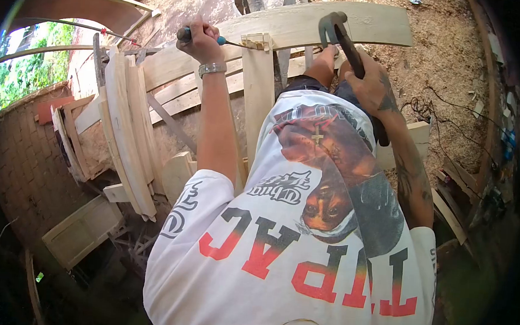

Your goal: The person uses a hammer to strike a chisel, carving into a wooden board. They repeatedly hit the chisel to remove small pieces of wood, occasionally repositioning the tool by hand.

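Observation:
My left hand point(201, 42) is closed around the handle of a chisel point(221, 40), whose thin blade points right. The blade's tip is at a notch point(254, 43) cut in the end of an upright pale board point(256, 97), with small chips in it. A long curved plank point(361, 25) lies across this end, along the notch. My right hand point(367, 86) grips the dark handle of a claw hammer point(333, 26). The hammer's head is raised over the curved plank, to the right of the notch and apart from the chisel.
Several long pale boards point(124, 126) stand stacked at the left, near a brick wall point(23, 141). A panelled wooden piece point(83, 230) lies lower left. Wood shavings point(448, 54) cover the ground at the right, where dark cables point(436, 113) trail. My feet are beneath the curved plank.

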`<action>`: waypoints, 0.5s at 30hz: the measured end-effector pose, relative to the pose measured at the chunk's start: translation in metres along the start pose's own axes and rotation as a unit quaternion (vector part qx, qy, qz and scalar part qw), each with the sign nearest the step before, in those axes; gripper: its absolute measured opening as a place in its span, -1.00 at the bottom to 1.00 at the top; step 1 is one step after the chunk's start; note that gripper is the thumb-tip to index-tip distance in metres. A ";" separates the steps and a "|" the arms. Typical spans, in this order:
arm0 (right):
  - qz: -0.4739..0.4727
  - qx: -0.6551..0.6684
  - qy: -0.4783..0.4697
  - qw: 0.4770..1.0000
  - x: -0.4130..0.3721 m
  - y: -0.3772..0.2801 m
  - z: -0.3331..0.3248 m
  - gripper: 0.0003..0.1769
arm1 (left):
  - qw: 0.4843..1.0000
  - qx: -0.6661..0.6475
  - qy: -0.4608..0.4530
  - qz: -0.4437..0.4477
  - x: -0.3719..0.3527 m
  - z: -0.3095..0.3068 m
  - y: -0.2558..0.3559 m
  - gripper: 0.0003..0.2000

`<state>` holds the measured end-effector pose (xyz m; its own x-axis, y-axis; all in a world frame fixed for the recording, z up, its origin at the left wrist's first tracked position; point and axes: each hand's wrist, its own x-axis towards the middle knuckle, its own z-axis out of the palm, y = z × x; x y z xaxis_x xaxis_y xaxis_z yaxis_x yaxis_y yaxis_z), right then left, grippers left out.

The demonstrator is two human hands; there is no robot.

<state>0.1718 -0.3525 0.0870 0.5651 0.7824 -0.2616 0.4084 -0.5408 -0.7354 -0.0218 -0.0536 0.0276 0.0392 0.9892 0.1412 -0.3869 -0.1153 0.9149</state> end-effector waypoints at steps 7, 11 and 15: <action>-0.037 -0.005 -0.037 0.999 0.013 -0.040 0.005 -0.65 | 1.000 0.012 -0.010 0.013 -0.002 0.001 -0.006 -0.70; -0.154 -0.010 -0.012 0.988 0.036 -0.056 0.009 -0.64 | 0.998 0.055 -0.012 0.014 -0.001 0.014 -0.011 -0.69; -0.343 0.032 0.100 0.934 0.068 -0.136 -0.024 -0.78 | 0.992 0.108 -0.055 0.018 -0.004 0.030 -0.007 -0.67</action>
<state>0.1720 -0.2328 0.1841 0.3119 0.8615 0.4006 0.6826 0.0901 -0.7252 0.0080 -0.0592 0.0323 0.1333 0.9696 0.2053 -0.1828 -0.1796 0.9666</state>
